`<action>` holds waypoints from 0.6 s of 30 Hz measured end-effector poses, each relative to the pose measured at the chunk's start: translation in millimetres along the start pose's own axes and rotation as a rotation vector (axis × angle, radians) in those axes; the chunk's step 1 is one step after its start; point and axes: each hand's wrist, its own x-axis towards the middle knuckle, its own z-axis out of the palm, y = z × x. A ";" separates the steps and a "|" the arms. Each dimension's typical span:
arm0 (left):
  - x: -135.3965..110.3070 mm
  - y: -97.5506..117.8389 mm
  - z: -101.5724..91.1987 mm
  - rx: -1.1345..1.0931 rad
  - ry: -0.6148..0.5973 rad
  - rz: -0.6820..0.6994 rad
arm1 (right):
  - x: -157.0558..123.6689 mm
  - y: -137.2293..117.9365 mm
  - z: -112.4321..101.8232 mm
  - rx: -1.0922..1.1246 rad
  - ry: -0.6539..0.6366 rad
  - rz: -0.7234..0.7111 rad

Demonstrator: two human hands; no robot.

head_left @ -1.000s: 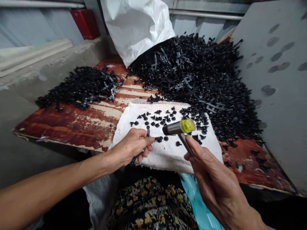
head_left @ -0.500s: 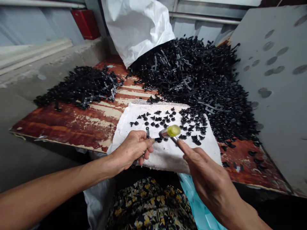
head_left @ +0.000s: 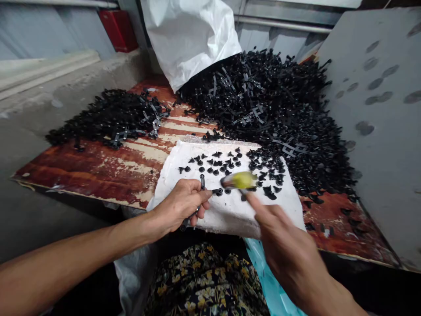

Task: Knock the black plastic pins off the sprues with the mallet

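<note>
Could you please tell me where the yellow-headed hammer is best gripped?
Grip the hammer by its thin handle, from the near side, as the right hand does: it runs back toward the person, head over the white pad.

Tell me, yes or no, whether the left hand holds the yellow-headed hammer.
No, the right hand grips the hammer, while the left hand pinches a black plastic strip on the white pad.

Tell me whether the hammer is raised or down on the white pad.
Down: the hammer, blurred, sits low over the pad, by the strip in the left hand. Actual contact cannot be told.
</note>
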 end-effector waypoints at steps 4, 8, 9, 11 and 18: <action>2.5 -3.3 -1.8 0.040 -0.020 -0.015 | -2.4 8.7 4.1 -0.063 -0.049 -0.046; 2.0 0.7 -3.9 0.068 -0.045 -0.028 | -3.6 11.0 8.2 -0.072 -0.058 -0.066; 1.5 2.4 -4.9 0.062 -0.052 -0.036 | -2.9 10.5 8.3 -0.067 -0.068 -0.070; 0.4 4.9 -7.5 0.042 -0.085 -0.047 | -2.0 8.8 7.0 -0.024 -0.022 -0.057; -1.0 6.7 -6.3 0.235 -0.338 0.056 | -16.7 19.6 9.1 0.119 0.303 0.195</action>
